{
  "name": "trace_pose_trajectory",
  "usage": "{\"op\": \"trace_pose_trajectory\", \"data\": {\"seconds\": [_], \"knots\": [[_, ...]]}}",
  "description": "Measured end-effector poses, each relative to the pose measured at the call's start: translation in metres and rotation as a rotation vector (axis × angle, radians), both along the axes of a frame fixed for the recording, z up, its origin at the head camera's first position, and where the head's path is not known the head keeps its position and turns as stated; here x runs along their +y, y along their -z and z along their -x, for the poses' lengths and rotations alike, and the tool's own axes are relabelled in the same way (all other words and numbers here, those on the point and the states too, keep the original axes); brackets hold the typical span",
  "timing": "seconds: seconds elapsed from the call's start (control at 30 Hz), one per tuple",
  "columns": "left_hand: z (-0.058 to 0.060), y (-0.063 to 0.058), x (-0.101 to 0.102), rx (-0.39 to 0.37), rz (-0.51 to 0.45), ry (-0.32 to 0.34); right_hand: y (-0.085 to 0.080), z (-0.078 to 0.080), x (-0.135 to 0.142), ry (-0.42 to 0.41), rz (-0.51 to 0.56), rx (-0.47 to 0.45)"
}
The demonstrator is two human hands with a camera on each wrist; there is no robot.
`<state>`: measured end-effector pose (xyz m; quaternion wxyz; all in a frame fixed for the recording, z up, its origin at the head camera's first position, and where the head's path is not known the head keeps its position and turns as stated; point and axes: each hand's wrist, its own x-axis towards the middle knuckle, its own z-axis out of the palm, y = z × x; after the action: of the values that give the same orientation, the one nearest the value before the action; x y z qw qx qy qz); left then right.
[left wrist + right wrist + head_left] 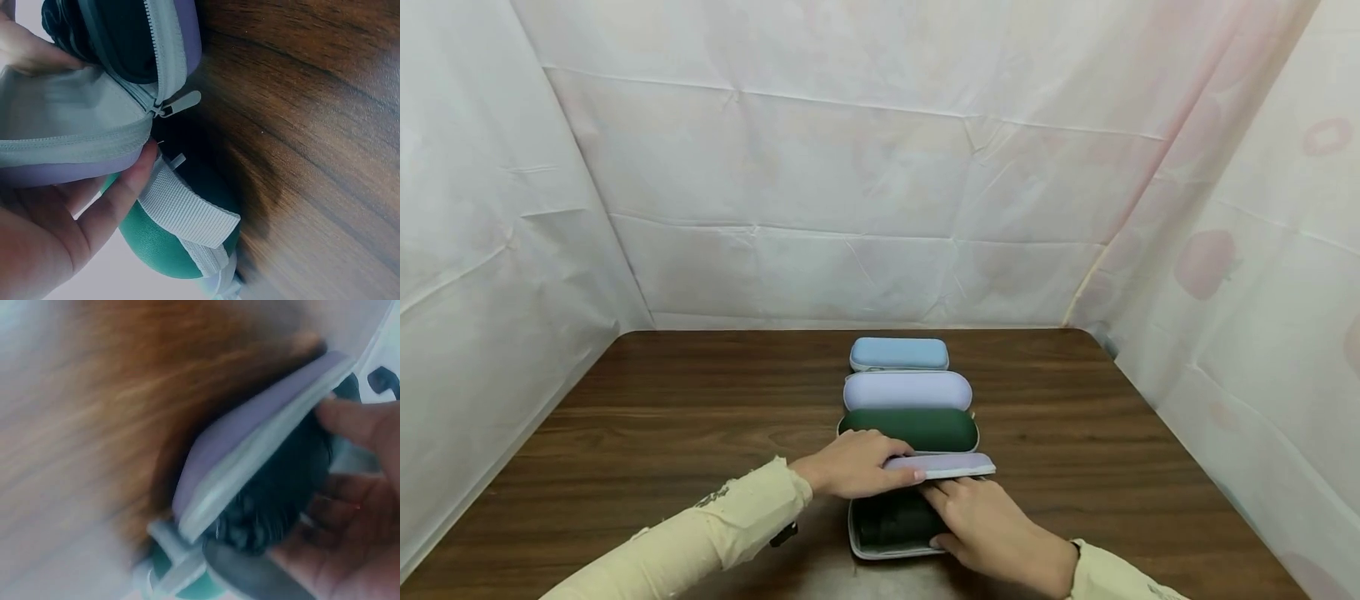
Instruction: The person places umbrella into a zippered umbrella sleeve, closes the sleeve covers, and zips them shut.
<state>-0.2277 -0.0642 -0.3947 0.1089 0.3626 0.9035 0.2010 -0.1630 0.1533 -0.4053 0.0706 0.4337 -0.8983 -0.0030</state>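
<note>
A lavender zip case [75, 175] lies unzipped near the table's front, its lid [951, 464] raised. My left hand [859, 467] pinches that lid, thumb on the front edge and fingers behind it. Inside the case sits a black folded bundle [897, 518] that looks like a compact umbrella; gathered folds show in the right wrist view. My right hand [988, 527] reaches into the right end of the case, thumb and fingers on either side of the bundle. Its fingertips are partly hidden in the head view. A zipper pull [183, 104] hangs at the hinge corner.
Behind the lavender case, a green case [910, 428], a pale purple case [908, 391] and a light blue case [899, 353] stand in a row on the brown wooden table [700, 400]. White sheeting [820, 167] encloses the table's back and sides.
</note>
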Motion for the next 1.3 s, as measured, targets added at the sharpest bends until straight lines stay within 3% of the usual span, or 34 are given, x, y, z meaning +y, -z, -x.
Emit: {"op": "trace_pose_trajectory", "data": {"seconds": [0.1,0.23,0.3,0.37,0.53,0.67,0.8,0.93,1.07,1.2,1.3], "knots": [[0.000,0.000,0.000,0.000,-0.007,0.005,-0.011,0.001,0.010,-0.126,0.073,-0.067],[-0.002,0.000,0.000,0.014,-0.012,0.012,-0.031,0.010,0.024,-0.311,0.326,-0.167],[-0.006,-0.001,0.000,0.047,0.000,0.020,-0.038,0.019,0.030,-0.344,0.458,-0.204],[-0.010,-0.001,0.001,0.090,0.021,0.028,-0.041,0.027,0.034,-0.320,0.528,-0.237],[-0.024,0.001,0.003,0.220,0.075,0.051,-0.030,0.042,0.041,-0.239,0.509,-0.416],[-0.034,0.003,0.005,0.321,0.091,0.075,-0.016,0.046,0.041,-0.266,0.478,-0.506],[-0.041,0.005,0.008,0.394,0.120,0.074,-0.010,0.046,0.039,-0.299,0.454,-0.536],[-0.049,0.008,0.010,0.474,0.153,0.066,-0.008,0.041,0.038,-0.281,0.411,-0.515],[-0.056,0.009,0.012,0.526,0.199,0.070,-0.005,0.036,0.037,-0.269,0.353,-0.396],[-0.058,0.009,0.012,0.537,0.224,0.080,-0.002,0.033,0.034,-0.262,0.271,-0.257],[-0.058,0.009,0.011,0.508,0.218,0.090,-0.003,0.031,0.032,-0.265,0.247,-0.208]]}}
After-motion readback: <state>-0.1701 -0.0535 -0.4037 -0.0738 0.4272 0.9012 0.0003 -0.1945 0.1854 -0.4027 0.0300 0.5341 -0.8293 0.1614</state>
